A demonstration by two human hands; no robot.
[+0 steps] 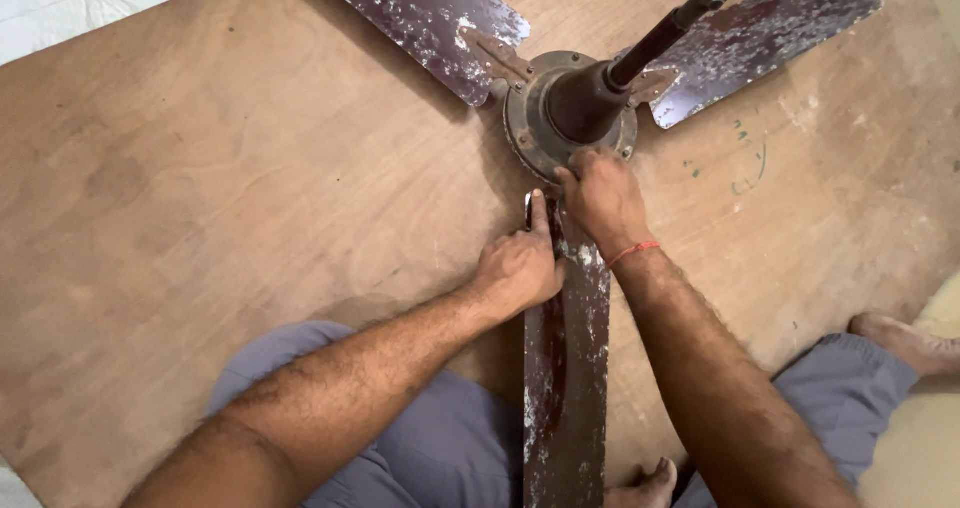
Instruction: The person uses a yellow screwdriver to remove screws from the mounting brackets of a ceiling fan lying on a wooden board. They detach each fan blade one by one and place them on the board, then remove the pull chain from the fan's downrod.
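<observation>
The left hand (pixel 518 268) is pressing, fingers together, on the near worn dark-brown metal fan blade (pixel 566 388) at lower centre of the frame. The right hand (pixel 603 196) is resting fingers curled against the round rusty motor hub (pixel 560 108), upper centre, on the brown plywood floor (pixel 200 198).

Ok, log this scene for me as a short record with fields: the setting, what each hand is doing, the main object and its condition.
Setting: wooden board on the floor, person seated at it
Main object: old ceiling fan lying on the board, downrod pointing up
Condition: three brown blades, paint flaked and spotted white
Left hand: left hand rests on the near blade close to the hub, index finger stretched out
Right hand: right hand at the motor housing edge where the near blade joins
Wrist: red thread on the right wrist
Tool: cannot tell if one is held
</observation>
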